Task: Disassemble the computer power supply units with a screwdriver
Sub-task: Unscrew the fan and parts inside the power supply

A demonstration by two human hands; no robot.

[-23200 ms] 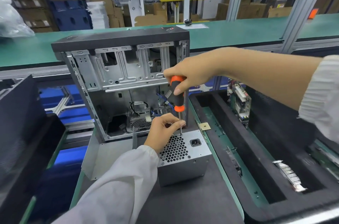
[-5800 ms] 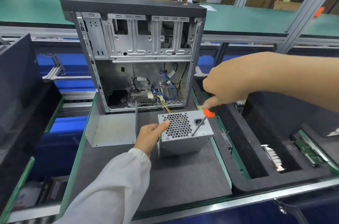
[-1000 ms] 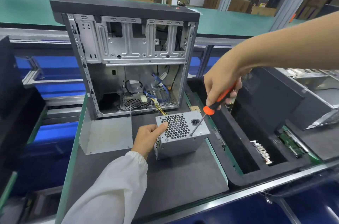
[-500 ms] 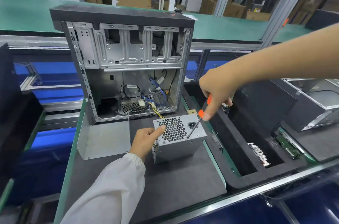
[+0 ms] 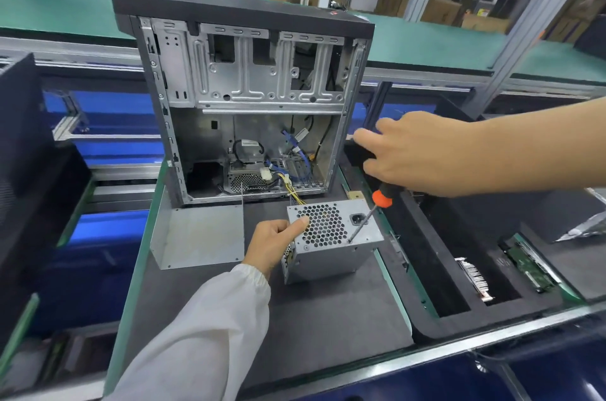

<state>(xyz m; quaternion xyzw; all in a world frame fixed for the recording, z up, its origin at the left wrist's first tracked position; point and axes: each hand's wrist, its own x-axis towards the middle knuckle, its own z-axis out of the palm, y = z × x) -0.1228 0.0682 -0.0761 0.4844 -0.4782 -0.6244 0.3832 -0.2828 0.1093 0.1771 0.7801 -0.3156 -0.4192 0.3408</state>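
A silver power supply unit with a honeycomb grille and a power socket sits on the dark mat in front of the open computer case. Yellow wires run from it back into the case. My left hand grips its left side, thumb on the grille's top edge. My right hand holds an orange-and-black screwdriver from above, index finger stretched out. The screwdriver's tip rests on a screw near the front right corner of the unit's top face.
A loose metal side panel lies on the mat left of the unit. A black foam tray with circuit boards and a heatsink stands to the right. A dark case is at the far left. Green conveyor benches run behind.
The screwdriver's tip has moved from beside the power socket to the screw near the front right corner. My right hand has risen and its index finger has stretched out. My left hand keeps its hold.
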